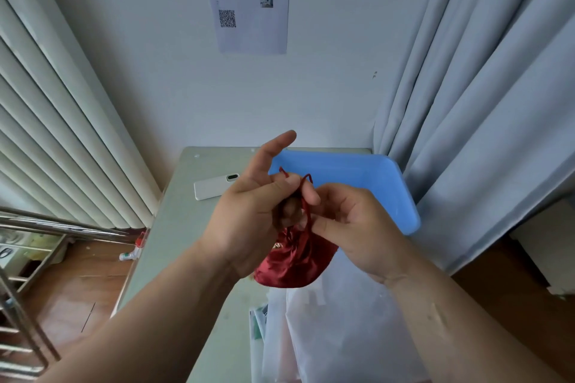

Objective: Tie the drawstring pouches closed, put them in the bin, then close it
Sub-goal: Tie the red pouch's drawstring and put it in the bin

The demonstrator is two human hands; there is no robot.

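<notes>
Red satin pouch [292, 261] hangs above the table [174, 227], in front of the blue bin [373, 177], held by its drawstring [306, 211]. The left hand [249, 221] pinches the cord with its index finger straight, and the right hand [351, 221] pinches it too. A wall sheet [249, 40] carries a QR code [227, 18]; its print is too blurred to read.

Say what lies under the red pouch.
The left hand and right hand hold the pouch by its cord over the table. Pale sheets lie below; the spot straight beneath is covered.
</notes>
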